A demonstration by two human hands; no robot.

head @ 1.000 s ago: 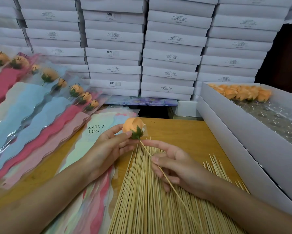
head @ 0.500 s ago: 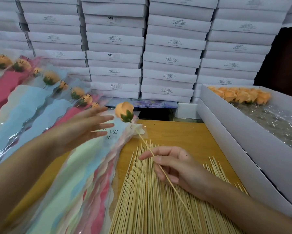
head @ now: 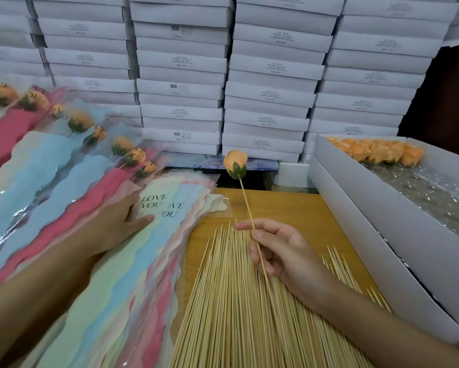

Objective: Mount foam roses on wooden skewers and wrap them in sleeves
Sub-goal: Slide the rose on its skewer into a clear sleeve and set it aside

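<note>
Behind, stacked white boxes [head: 271,94]; at right, one open box [head: 382,235] of loose orange roses. On the table [head: 289,208] lie a stack of sleeves [head: 111,301], a pile of skewers [head: 231,314] and, at left, eight wrapped roses [head: 79,120]. My left hand [head: 117,224] rests flat, fingers straight, on the top sleeve. My right hand [head: 284,251] pinches one skewer [head: 245,203], held nearly upright and bearing one foam rose [head: 235,162].

You can read "SGS" on several of the white boxes [head: 173,86] stacked across the upper middle of the frame. The smaller print on their ends is too blurred to read. Left of centre, the top sleeve [head: 154,201] says "LOVE YOU", and a second sleeve [head: 176,209] beside it shows only "VE" and "OU".
</note>
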